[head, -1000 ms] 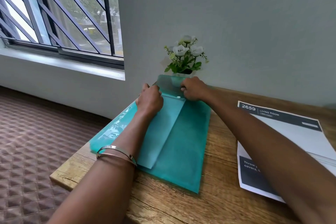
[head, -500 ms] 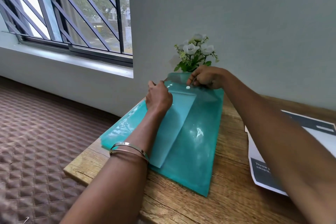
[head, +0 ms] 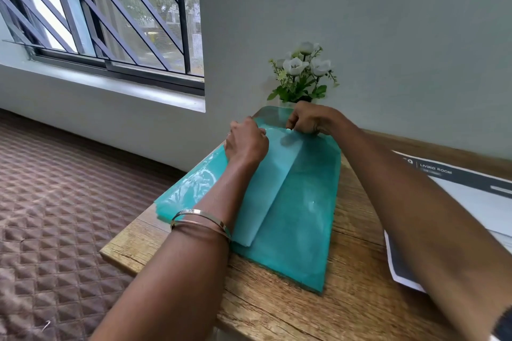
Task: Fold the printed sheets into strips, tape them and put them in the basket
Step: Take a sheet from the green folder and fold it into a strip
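On the wooden table (head: 277,310) lies the teal plastic folder (head: 299,219). My right hand (head: 310,119) has come back down and pinches its flap at the snap; my left hand (head: 246,141) grips the far edge. I think the folder is now being closed. The printed sheets (head: 471,202) lie beside it, not yet folded, reading "LIVING ROOM".

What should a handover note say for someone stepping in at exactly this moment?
Left hand: fingers curled on the teal folder near its far end.
Right hand: fingers pinching the folder's flap at the snap.
Folder lies on the wooden table, partly over its left edge, a pale sheet showing through it.
Printed sheets lie flat on the right, unfolded.
Done: no strip folded or taped.
Left: the whole job. No tape or basket in view.
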Demonstrator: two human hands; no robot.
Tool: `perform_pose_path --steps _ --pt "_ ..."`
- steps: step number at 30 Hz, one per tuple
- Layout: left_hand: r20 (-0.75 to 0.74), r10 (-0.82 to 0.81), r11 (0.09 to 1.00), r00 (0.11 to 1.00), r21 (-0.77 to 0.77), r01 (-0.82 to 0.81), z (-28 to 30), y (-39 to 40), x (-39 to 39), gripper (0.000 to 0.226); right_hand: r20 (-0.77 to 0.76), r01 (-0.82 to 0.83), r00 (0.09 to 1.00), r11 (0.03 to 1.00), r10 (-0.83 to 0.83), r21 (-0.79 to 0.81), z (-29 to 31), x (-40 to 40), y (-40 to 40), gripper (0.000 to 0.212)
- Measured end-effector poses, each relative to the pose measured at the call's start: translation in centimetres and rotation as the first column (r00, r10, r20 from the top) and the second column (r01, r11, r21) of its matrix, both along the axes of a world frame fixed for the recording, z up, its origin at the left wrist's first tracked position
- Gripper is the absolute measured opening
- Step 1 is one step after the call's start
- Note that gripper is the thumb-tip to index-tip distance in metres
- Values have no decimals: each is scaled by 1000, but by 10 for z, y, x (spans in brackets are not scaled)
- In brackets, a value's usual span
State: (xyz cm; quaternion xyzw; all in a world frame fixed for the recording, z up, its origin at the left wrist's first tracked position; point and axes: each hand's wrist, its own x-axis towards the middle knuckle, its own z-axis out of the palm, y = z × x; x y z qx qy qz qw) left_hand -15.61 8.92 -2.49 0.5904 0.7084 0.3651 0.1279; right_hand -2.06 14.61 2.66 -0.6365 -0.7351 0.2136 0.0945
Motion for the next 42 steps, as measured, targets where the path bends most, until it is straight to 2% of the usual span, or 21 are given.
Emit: perform_pose_path --steps 3,6,9,11,15,22,26,28,31,34,38,40,42 --pt "22 -10 1000 1000 12 10 -2 1 -1 43 -68 55 996 996 -50 76 0 -1 2 21" --pt "41 -31 999 999 6 31 -5 3 0 48 -150 120 983 990 -108 72 3 1 2 18" --pt "2 -62 998 998 -25 62 -7 4 0 54 -280 167 949 985 -147 47 9 5 -1 22" --pt "-60 -77 996 995 -57 74 -8 4 -1 59 -344 204 925 974 -159 99 14 8 -2 26" --pt "-133 -91 994 987 -78 81 -10 4 -1 62 -475 332 861 910 -184 249 30 22 -3 27" --pt "-200 -101 991 975 -104 81 -14 5 1 63 -663 480 744 759 -85 441 68 51 -16 18" --pt "-216 -97 991 972 -111 74 -14 4 -1 63 -696 469 717 755 -24 457 91 66 -26 5" --pt "-236 -102 991 967 -105 79 -13 2 0 61 -697 432 717 770 23 470 101 76 -38 10" --pt "-264 -101 993 959 -92 79 -12 1 1 59 -682 387 726 769 86 509 110 87 -57 5" --pt "-254 -95 994 962 -72 79 -11 1 0 55 -675 383 721 722 157 576 116 96 -80 4" --pt "-316 -73 997 946 -35 65 -11 -6 2 46 -730 478 651 636 208 606 123 115 -117 5" --pt "-263 -48 999 964 -2 49 -8 -8 3 39 -754 518 619 607 220 602 122 127 -136 10" --pt "-143 67 995 987 84 -56 3 -12 4 29 -784 573 585 578 208 581 116 140 -157 11"
